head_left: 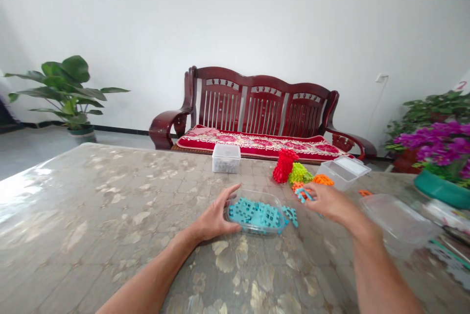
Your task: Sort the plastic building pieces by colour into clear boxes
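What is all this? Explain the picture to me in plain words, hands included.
There is no machine here: these are a person's bare hands, seen from one camera worn on the head, looking forward and down.

The left hand curls around the left end of a clear, rounded plastic tub holding turquoise lattice-like plastic pieces. The right hand has light-blue plastic pieces at its fingertips.

On the patterned grey-brown tabletop, beyond the hands, are bumpy red, yellow-green and orange plastic pieces. A translucent, whitish plastic box stands farther back; an open clear plastic box lies near the orange ones.
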A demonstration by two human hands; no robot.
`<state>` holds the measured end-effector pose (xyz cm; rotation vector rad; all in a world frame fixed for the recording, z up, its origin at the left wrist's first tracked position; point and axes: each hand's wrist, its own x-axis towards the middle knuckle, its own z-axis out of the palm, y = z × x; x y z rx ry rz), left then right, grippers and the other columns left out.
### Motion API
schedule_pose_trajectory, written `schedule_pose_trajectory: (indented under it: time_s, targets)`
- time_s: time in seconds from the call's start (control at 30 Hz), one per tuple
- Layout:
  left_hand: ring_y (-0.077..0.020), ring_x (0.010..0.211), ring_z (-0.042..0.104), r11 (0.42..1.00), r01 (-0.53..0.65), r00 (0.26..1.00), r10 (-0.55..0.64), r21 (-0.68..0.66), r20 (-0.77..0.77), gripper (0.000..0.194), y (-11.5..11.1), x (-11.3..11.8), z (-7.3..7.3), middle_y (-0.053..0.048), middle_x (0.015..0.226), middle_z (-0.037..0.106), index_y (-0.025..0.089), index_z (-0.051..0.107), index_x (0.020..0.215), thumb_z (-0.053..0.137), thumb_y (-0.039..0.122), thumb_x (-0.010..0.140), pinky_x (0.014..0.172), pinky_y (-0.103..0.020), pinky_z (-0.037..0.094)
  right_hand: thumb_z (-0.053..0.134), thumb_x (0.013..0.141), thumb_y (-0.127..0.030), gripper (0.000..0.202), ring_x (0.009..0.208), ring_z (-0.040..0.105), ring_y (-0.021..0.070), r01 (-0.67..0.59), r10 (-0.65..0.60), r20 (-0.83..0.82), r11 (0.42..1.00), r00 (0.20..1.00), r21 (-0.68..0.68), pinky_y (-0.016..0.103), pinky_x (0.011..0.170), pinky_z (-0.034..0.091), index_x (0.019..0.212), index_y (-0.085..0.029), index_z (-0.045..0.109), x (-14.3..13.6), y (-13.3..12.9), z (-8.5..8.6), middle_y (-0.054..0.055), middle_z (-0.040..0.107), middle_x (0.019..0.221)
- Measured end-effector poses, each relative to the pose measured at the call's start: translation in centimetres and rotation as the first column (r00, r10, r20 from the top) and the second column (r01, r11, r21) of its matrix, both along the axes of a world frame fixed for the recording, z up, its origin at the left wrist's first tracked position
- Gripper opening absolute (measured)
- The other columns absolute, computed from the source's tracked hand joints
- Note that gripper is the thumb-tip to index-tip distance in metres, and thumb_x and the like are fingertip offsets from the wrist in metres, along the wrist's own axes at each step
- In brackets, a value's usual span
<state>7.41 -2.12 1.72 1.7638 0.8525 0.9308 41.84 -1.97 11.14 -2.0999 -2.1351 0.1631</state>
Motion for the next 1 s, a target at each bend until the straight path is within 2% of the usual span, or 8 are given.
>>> schedule_pose_trajectory:
  time_s: [0.07, 0.13, 0.33, 0.43, 0.6, 0.8, 0.9, 1.0]
  targets:
    - [-0.0354, 0.137, 0.043, 1.000, 0.002, 1.000, -0.002, 0.004, 0.019, 0.105, 0.0, 0.0, -0.1, -0.017, 0.151, 0.038, 0.021, 0.029, 0.150, 0.085, 0.036, 0.063, 0.110, -0.050, 0.040, 0.060, 0.074, -0.020, 0.033, 0.089, 0.068, 0.0197, -0.196, 0.199, -0.077, 0.980, 0.977, 0.036, 0.025, 0.074, 0.045, 0.105, -0.024, 0.071, -3.4, -1.0, 0.9, 0.003, 0.075, 0.097]
    - [-0.0360, 0.136, 0.043, 1.000, 0.001, 0.999, -0.001, 0.002, 0.032, 0.105, 0.0, 0.1, -0.3, -0.018, 0.151, 0.039, 0.021, 0.029, 0.151, 0.085, 0.038, 0.063, 0.110, -0.050, 0.041, 0.059, 0.075, -0.019, 0.045, 0.096, 0.067, 0.0203, -0.307, 0.313, -0.112, 0.949, 0.943, 0.070, 0.026, 0.081, 0.046, 0.118, -0.025, 0.067, -6.7, -1.9, 1.3, 0.004, 0.074, 0.109]
    - [-0.0369, 0.135, 0.043, 1.000, 0.017, 0.998, -0.018, 0.020, 0.053, 0.109, 0.0, 0.1, -0.2, -0.018, 0.150, 0.040, 0.019, 0.028, 0.151, 0.086, 0.044, 0.063, 0.110, -0.050, 0.040, 0.058, 0.079, -0.013, 0.050, 0.122, 0.058, 0.0233, -0.422, 0.441, -0.143, 0.895, 0.886, 0.144, 0.033, 0.105, 0.040, 0.129, -0.018, 0.062, -12.2, -2.7, -0.5, 0.011, 0.063, 0.134]
    - [-0.0370, 0.136, 0.042, 0.999, 0.016, 0.999, -0.017, 0.035, 0.043, 0.108, 0.1, 0.1, -0.2, -0.018, 0.151, 0.038, 0.019, 0.028, 0.151, 0.085, 0.044, 0.063, 0.112, -0.050, 0.038, 0.057, 0.082, -0.013, 0.042, 0.123, 0.057, 0.0218, -0.473, 0.497, -0.187, 0.867, 0.848, 0.159, 0.033, 0.107, 0.040, 0.122, -0.018, 0.067, -12.8, -2.5, -1.7, 0.010, 0.063, 0.134]
    - [-0.0375, 0.136, 0.042, 0.998, -0.005, 1.000, 0.005, 0.056, 0.011, 0.109, 0.1, 0.0, -0.4, -0.018, 0.154, 0.034, 0.021, 0.026, 0.152, 0.085, 0.042, 0.063, 0.110, -0.051, 0.039, 0.052, 0.088, -0.013, 0.033, 0.107, 0.063, 0.0206, -0.542, 0.560, -0.175, 0.829, 0.810, 0.141, 0.034, 0.099, 0.044, 0.111, -0.022, 0.073, -12.7, -1.9, -3.2, 0.005, 0.074, 0.112]
    - [-0.0375, 0.137, 0.041, 0.999, 0.006, 1.000, -0.007, 0.033, 0.029, 0.110, 0.2, 0.0, -0.5, -0.018, 0.153, 0.035, 0.021, 0.026, 0.152, 0.086, 0.044, 0.062, 0.111, -0.052, 0.038, 0.052, 0.087, -0.010, 0.033, 0.110, 0.062, 0.0191, -0.577, 0.614, -0.198, 0.788, 0.764, 0.216, 0.034, 0.100, 0.044, 0.106, -0.024, 0.075, -12.5, -1.5, -4.0, 0.004, 0.074, 0.113]
    - [-0.0367, 0.138, 0.040, 1.000, 0.015, 0.998, -0.015, 0.003, 0.058, 0.110, 0.3, 0.1, -0.6, -0.018, 0.154, 0.034, 0.021, 0.027, 0.151, 0.087, 0.045, 0.062, 0.112, -0.051, 0.038, 0.052, 0.084, -0.009, 0.032, 0.108, 0.064, 0.0187, -0.497, 0.569, -0.246, 0.815, 0.785, 0.298, 0.033, 0.098, 0.046, 0.097, -0.024, 0.077, -11.7, -0.9, -3.5, 0.004, 0.073, 0.115]
    - [-0.0369, 0.138, 0.040, 1.000, 0.019, 0.998, -0.018, -0.020, 0.054, 0.111, 0.3, 0.1, -0.6, -0.020, 0.153, 0.036, 0.020, 0.025, 0.151, 0.087, 0.045, 0.062, 0.111, -0.051, 0.038, 0.050, 0.084, -0.011, 0.030, 0.096, 0.068, 0.0175, -0.261, 0.439, -0.357, 0.855, 0.824, 0.449, 0.030, 0.089, 0.050, 0.094, -0.023, 0.075, -9.8, 0.1, -3.6, 0.004, 0.076, 0.101]
